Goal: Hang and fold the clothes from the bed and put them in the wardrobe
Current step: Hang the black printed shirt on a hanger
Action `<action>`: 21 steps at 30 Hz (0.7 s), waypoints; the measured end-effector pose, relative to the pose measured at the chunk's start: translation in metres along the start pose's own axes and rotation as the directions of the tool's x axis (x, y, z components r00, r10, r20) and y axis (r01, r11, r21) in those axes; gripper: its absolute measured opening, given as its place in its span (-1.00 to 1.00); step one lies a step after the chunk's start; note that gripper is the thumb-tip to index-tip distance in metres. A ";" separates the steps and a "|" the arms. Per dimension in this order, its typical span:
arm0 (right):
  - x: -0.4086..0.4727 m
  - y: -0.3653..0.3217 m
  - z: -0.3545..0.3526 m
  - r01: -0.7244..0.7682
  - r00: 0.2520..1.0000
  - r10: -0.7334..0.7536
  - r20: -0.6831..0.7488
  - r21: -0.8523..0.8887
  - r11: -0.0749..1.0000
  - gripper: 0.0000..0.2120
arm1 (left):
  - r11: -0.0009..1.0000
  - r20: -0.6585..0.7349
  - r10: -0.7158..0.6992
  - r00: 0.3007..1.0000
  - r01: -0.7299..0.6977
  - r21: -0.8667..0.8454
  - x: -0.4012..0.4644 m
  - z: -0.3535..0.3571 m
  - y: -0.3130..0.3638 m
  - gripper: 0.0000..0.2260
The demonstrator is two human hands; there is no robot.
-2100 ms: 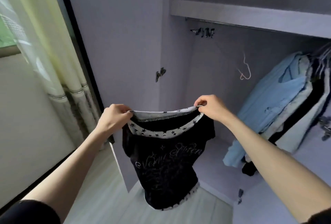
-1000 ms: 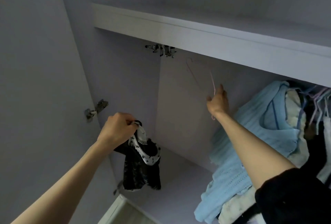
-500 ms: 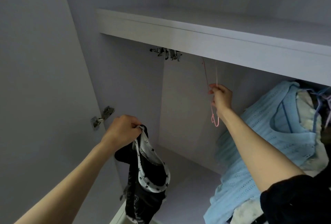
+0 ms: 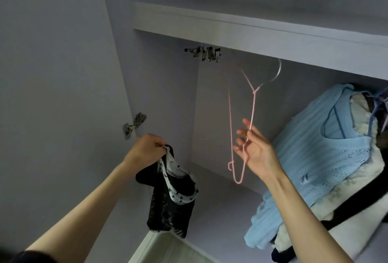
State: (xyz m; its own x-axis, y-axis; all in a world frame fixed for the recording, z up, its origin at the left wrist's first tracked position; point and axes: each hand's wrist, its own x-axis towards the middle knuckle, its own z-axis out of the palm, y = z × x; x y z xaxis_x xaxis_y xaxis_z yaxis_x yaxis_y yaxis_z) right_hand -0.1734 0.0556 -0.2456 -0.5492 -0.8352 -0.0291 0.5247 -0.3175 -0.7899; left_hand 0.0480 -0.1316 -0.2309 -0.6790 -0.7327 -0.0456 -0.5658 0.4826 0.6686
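Left hand fisted on the white star-printed neckband of a black top, garment dangling bunched below the knuckles, low left in the wardrobe opening, just above the near bottom edge. Right hand raised palm-up, fingers mostly straight and spread, thumb and a fingertip pinching one wire of a pink hanger. Hanger turned nearly edge-on, long and narrow; silver hook at top reaching up toward the underside of the shelf, attachment to a rail not visible. Lower pink loop hanging just left of the right wrist, clear of the black top. Wardrobe interior pale lilac, back panel far behind the hanger. Cluster of metal clips under the shelf at the far left corner. Metal hinge on the left side wall, just above the left hand. To the right, light blue knit sweater hanging frontmost in a row of garments, white and dark pieces packed behind it, hems sagging low on the right. Right forearm crossing in front of the sweater's lower part. Dark sleeve edge visible at bottom left corner on the left arm. Strip of pale floor at the near bottom edge.
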 end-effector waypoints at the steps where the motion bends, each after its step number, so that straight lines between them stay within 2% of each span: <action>1: -0.006 0.001 0.003 -0.003 0.999 0.002 0.053 0.022 1.000 -0.68 | 1.000 0.013 0.000 1.000 0.000 0.003 -0.001 0.000 -0.002 -0.87; 3: -0.011 0.003 0.013 -0.033 0.992 0.033 0.121 -0.003 0.999 -0.54 | 1.000 0.026 -0.010 1.000 0.010 -0.001 -0.002 -0.002 -0.002 -0.83; 5: -0.011 0.009 0.025 -0.058 0.994 0.062 0.090 -0.055 0.997 -0.31 | 1.000 0.034 -0.009 0.999 0.009 0.011 -0.005 -0.002 -0.001 -0.85; 6: -0.010 0.013 0.029 -0.072 0.996 0.076 0.041 -0.083 0.994 -0.32 | 1.000 0.028 -0.003 1.000 0.002 0.020 -0.006 -0.003 -0.001 -0.87; 9: -0.009 0.031 0.033 -0.136 0.973 0.101 -0.209 -0.160 0.978 -0.71 | 1.000 0.013 0.004 1.000 -0.004 0.023 -0.011 -0.004 -0.001 -0.86; 12: -0.015 0.042 0.024 -0.210 0.941 0.112 -0.319 -0.292 0.933 -0.68 | 0.999 -0.007 -0.041 0.999 0.041 0.002 -0.014 -0.004 -0.007 -0.82; 14: -0.021 0.041 0.020 -0.210 0.958 0.098 -0.270 -0.425 0.880 -0.65 | 0.995 -0.047 -0.093 0.995 0.094 0.029 -0.018 -0.003 -0.013 -0.84; 17: -0.023 0.035 0.024 -0.093 0.994 0.030 -0.104 -0.683 0.725 -0.70 | 0.981 -0.177 -0.133 0.975 0.155 0.114 -0.024 -0.001 -0.018 -0.79; 19: -0.019 0.035 0.029 -0.057 0.996 -0.016 -0.086 -0.780 0.623 -0.75 | 0.974 -0.273 -0.141 0.952 0.184 0.136 -0.027 -0.001 -0.017 -0.84; 21: -0.019 0.036 0.032 -0.055 0.994 -0.045 -0.100 -0.810 0.583 -0.76 | 0.976 -0.272 -0.158 0.949 0.192 0.104 -0.028 -0.001 -0.017 -0.86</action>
State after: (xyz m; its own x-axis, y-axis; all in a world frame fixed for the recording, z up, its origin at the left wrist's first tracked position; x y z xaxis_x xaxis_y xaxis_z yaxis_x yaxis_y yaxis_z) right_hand -0.1238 0.0454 -0.2540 -0.6348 -0.7708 -0.0545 -0.1907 0.2246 -0.9556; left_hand 0.0765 -0.1197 -0.2405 -0.4282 -0.9022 0.0526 -0.7313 0.3801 0.5663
